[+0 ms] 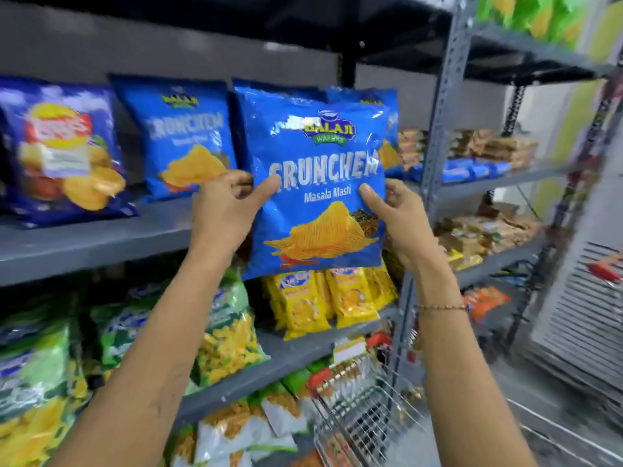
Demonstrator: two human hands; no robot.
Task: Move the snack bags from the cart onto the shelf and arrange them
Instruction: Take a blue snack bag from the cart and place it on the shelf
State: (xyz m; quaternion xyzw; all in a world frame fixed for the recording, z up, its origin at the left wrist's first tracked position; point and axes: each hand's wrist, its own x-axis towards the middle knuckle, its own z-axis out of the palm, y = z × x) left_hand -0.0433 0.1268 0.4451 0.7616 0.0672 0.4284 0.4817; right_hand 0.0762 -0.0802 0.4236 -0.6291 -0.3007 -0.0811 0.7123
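I hold a blue Crunchem snack bag (317, 156) upright in front of the grey upper shelf (101, 241). My left hand (226, 210) grips its left edge, thumb on the front. My right hand (394, 217) grips its right edge. Behind it more blue Crunchem bags stand on the shelf, one at the left (182, 136) and another partly hidden at the right (387, 136). The wire cart (364, 412) sits low and to the right, below my right forearm, with packets in it.
A dark blue chips bag (64, 153) stands at the shelf's left end. Yellow packets (323, 301) and green bags (229, 328) fill the shelf below. A grey perforated upright post (441, 129) divides off a second rack with biscuit packs (488, 153) at the right.
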